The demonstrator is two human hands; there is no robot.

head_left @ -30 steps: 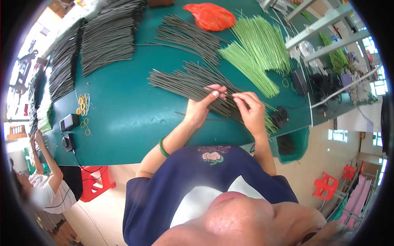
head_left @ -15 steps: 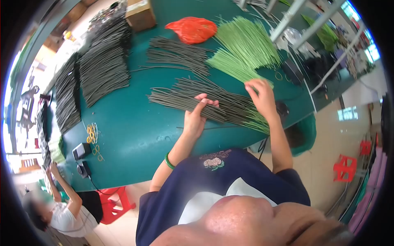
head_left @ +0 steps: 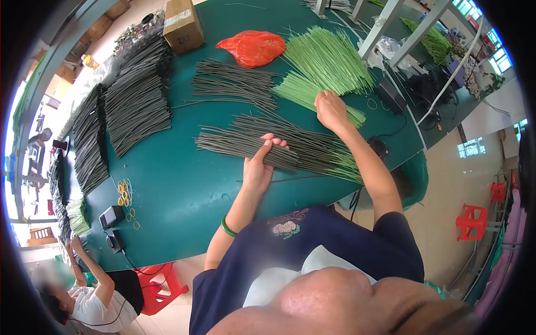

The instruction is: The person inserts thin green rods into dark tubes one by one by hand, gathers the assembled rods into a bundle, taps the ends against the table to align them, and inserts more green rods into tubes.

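Observation:
My left hand [head_left: 260, 167] is closed around a bundle of thin dark stems [head_left: 237, 144] lying across the front of the table, thumb on top and fingertips showing behind. More dark stems with bright green ends [head_left: 345, 162] spread to its right. My right hand [head_left: 331, 109] rests on a small bundle of thin green stems [head_left: 301, 90], fingers curled down and pinched together at it. What the fingertips grip is hidden by the hand. A larger pile of green stems [head_left: 329, 58] lies just beyond, and another group of dark stems [head_left: 234, 84] to its left.
A red plastic bag [head_left: 252, 48] and a cardboard box [head_left: 183, 28] stand at the back of the green table [head_left: 173, 201]. Large dark stem piles [head_left: 137, 106] lie left, near yellow bands [head_left: 124, 192] and a black adapter [head_left: 111, 216]. A co-worker [head_left: 100, 296] sits at lower left.
My right hand has moved left and away from me, and its fingers have come down onto the green stems. My left hand keeps its hold on the dark stems. The view has shifted slightly.

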